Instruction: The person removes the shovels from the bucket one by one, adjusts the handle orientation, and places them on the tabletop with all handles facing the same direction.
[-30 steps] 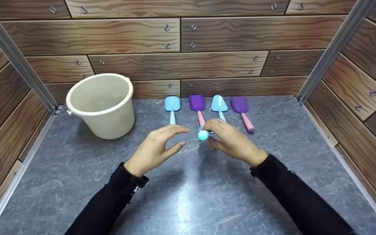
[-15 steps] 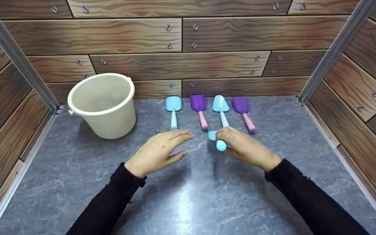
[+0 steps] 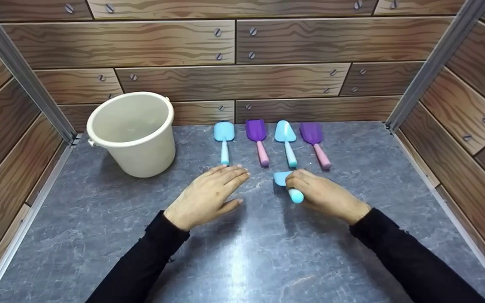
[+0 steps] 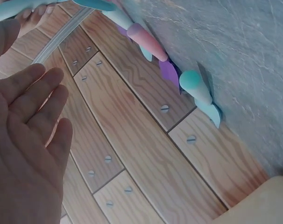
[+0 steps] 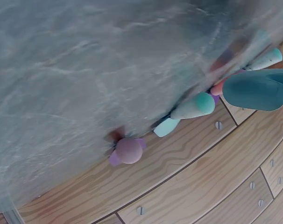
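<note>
In the head view my right hand (image 3: 326, 193) grips a light blue toy shovel (image 3: 281, 178) by its handle, held above the grey tabletop. Its blade points to the left and away from me; the right wrist view shows that blade (image 5: 253, 91) up close. My left hand (image 3: 209, 195) hovers over the table with fingers extended and nothing in it. Behind the hands lies a row of shovels: a light blue one (image 3: 224, 132), a purple one with a pink handle (image 3: 256, 130), another light blue one (image 3: 285, 131) and another purple-and-pink one (image 3: 312, 134).
A cream bucket (image 3: 154, 155) stands upright at the back left. Wood-patterned panels (image 3: 175, 44) wall in the grey tabletop (image 3: 112, 235) at the back and both sides, with metal strips (image 3: 423, 63) at the corners.
My right hand has moved right and toward me with the light blue shovel, uncovering the handles behind it. My left hand has stayed nearly in place, its fingers now more spread out flat.
</note>
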Available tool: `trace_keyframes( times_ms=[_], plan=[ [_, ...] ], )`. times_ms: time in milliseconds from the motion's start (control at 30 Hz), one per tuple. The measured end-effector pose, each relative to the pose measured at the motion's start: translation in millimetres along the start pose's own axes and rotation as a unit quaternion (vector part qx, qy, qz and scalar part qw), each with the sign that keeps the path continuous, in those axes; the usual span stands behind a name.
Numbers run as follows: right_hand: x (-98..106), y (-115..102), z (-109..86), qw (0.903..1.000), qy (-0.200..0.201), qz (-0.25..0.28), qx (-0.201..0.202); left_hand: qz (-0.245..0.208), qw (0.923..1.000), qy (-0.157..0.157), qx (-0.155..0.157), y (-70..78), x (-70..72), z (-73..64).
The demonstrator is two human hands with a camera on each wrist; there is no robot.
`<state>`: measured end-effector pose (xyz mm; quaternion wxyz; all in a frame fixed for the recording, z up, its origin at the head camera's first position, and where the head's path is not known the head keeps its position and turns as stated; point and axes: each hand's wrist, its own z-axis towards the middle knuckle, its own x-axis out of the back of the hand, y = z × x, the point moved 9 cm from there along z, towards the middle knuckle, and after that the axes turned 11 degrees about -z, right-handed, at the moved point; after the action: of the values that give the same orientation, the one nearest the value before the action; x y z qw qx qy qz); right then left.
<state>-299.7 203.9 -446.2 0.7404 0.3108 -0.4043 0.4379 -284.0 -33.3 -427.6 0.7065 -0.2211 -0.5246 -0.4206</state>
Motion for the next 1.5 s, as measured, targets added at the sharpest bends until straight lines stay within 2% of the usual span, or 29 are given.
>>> trace_keyframes(
  times_ms=[233,500,667,867,1133,1300,1500],
  plan=[
    [-5,3,-11.0,0.9998,-0.008,-0.016,-0.002,-0.006,0.9992,-0.039,0.013,-1.0,-8.7,-0.7],
    [-12,6,-20.8,0.9988,-0.029,-0.041,-0.004,-0.029,0.9988,-0.039,0.006,-0.6,-11.2,-1.0],
    [-15,7,-24.4,0.9980,-0.042,-0.046,-0.002,-0.035,0.9984,-0.043,0.013,-2.0,-12.6,-1.3],
    [-21,7,-29.0,0.9966,-0.078,-0.023,0.005,-0.038,0.9980,-0.047,0.016,-3.6,-14.5,-1.5],
    [-27,12,-33.8,0.9923,-0.118,0.039,-0.003,-0.052,0.9975,-0.046,0.014,-4.6,-15.3,-1.8],
    [-32,16,-36.8,0.9873,-0.144,0.061,-0.030,-0.055,0.9969,-0.052,0.021,-5.7,-16.4,-1.6],
    [-38,18,-38.7,0.9769,-0.185,0.078,-0.072,-0.064,0.9959,-0.059,0.025,-5.9,-18.5,-1.5]
  ],
)
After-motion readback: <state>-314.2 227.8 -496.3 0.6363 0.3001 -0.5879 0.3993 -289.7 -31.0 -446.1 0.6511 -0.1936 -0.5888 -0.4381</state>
